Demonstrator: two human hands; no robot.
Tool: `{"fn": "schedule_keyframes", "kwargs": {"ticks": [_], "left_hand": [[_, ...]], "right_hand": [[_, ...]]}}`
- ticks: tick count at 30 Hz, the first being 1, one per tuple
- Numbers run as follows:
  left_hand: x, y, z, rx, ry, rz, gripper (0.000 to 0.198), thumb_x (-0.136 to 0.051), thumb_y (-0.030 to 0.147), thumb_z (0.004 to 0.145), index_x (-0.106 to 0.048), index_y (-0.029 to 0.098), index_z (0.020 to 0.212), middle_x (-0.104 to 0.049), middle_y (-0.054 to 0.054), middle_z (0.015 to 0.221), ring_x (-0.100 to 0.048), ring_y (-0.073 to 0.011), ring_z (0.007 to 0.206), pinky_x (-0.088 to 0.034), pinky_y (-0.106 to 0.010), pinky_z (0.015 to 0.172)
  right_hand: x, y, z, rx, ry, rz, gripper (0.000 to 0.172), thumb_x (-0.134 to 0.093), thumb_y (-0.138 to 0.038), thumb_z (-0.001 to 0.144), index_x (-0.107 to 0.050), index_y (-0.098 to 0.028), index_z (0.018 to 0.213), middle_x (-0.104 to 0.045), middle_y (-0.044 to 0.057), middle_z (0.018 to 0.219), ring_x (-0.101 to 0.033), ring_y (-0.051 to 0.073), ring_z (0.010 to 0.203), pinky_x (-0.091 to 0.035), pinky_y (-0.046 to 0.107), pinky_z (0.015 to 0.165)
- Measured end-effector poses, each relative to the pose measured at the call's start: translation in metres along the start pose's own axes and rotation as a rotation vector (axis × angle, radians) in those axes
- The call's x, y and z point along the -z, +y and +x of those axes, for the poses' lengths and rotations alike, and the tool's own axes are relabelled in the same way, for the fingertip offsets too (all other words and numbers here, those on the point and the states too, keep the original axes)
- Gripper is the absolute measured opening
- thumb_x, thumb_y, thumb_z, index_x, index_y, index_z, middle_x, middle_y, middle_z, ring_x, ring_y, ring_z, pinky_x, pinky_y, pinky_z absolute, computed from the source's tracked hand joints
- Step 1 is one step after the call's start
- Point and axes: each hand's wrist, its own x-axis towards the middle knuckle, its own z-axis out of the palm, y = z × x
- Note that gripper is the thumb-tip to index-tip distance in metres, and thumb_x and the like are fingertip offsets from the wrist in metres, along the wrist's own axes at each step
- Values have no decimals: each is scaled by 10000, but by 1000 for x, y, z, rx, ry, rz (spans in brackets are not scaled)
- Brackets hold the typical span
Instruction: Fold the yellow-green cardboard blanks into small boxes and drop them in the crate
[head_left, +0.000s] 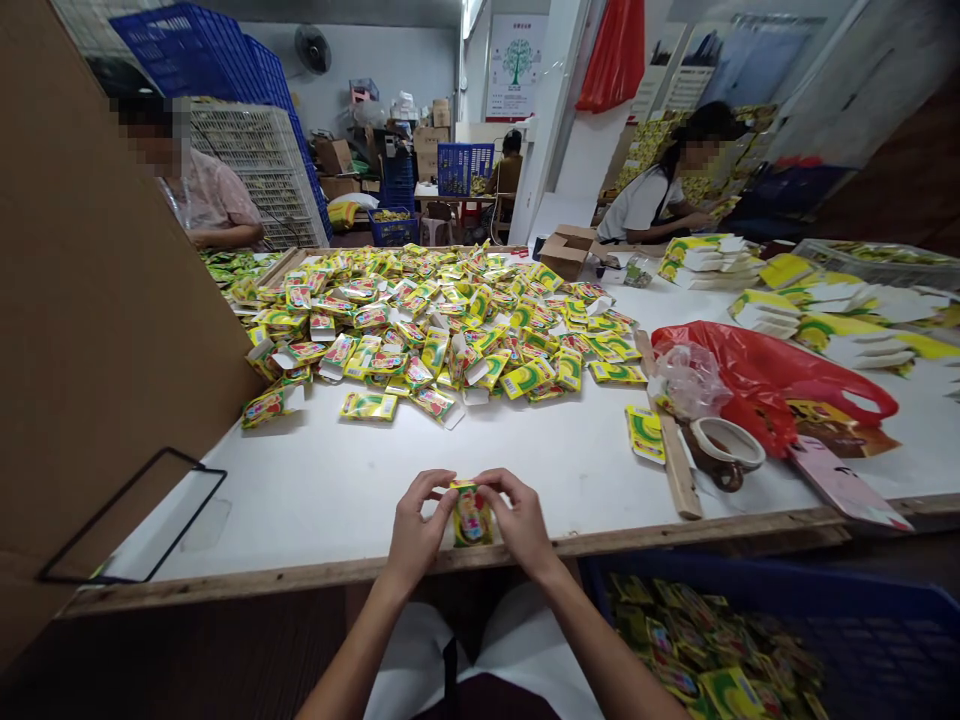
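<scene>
A small yellow-green packet box [472, 514] is held upright at the near edge of the white table [525, 450]. My left hand [417, 530] pinches its left side and top, fingers curled. On the box's right side and top, my right hand [520, 525] is closed in the same way. Farther back on the table lies a big heap of the same small boxes [442, 320], several with open flaps. One flat box [646, 433] lies alone to the right.
A blue crate [885, 640] with filled boxes stands at the lower right. A tall cardboard sheet [90, 300] rises on the left. A red plastic bag [772, 375], a tape roll [726, 445], a wooden strip [675, 455] and flat carton stacks [825, 310] lie to the right. Other people sit behind the table.
</scene>
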Motion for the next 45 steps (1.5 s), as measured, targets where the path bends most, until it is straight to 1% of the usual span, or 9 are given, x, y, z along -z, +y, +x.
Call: {"fn": "schedule_keyframes", "kwargs": {"ticks": [8,11,18,23,26,29,34,39,45], "left_hand": [[75,-48,83,45,221,419,505,-639,270,729,-485,180,1201,-506,-119,1264,-432,-270,1222,-345,-423,1021],[106,-64,122,118,350,437,730,-717,278,623,-407,149,1271,-403,-171,1354,-270,-334,1326,-224,-487,1072],[113,-61,125,208,382,292,412,-578,315,701,-533,148,1076,-556,5,679,-575,-175,672,-460,-279,639],[69,-11,76,190,252,163,264,-555,284,718,-575,160,950,-505,51,534,-492,-113,485,-378,-194,465],[35,25,44,221,113,-2,223,-564,263,737,-544,169,938,-542,44,564,-524,-106,496,-412,-197,496],[12,48,21,244,-5,-238,279,-561,287,784,-469,184,1026,-575,30,640,-545,-111,551,-451,-218,552],[-2,34,4,84,247,-118,301,-605,292,795,-471,210,1051,-559,-18,888,-565,-129,798,-464,-240,719],[-11,8,-4,108,-24,-179,259,-531,290,855,-492,204,1096,-602,-62,1003,-606,-159,856,-498,-280,741],[-8,5,5,86,-165,-140,225,-495,292,871,-636,193,1015,-643,-82,1031,-616,-190,907,-496,-312,801]], "right_hand": [[192,-12,-52,-111,364,-808,369,-526,-533,740,-669,-198,797,-653,85,904,-595,274,867,-438,402,817],[217,-4,-66,-167,412,-859,404,-514,-562,717,-676,-205,817,-653,89,935,-602,281,862,-466,388,736],[100,-3,-46,-57,86,-468,237,-492,-392,851,-640,-210,882,-649,73,935,-606,227,910,-479,332,806],[21,-20,-21,130,-97,-316,145,-506,-235,865,-609,-228,967,-601,90,1093,-547,240,1060,-439,374,912],[-8,-22,-10,222,-122,-274,384,-601,-197,796,-535,-236,1172,-518,98,1269,-453,266,1194,-370,429,1005],[-18,-18,-3,191,-127,-200,310,-555,-164,815,-576,-226,1118,-609,81,1127,-541,245,1066,-426,399,930],[-4,-3,-4,-33,-121,53,237,-532,-172,823,-603,-192,1047,-667,65,984,-620,203,897,-492,320,809],[1,11,-11,-109,-70,194,356,-549,-206,827,-441,-225,1166,-664,56,1000,-642,178,872,-506,310,795],[6,11,1,-44,-162,55,152,-498,-265,869,-591,-193,964,-656,45,906,-624,178,817,-508,293,743]]}}
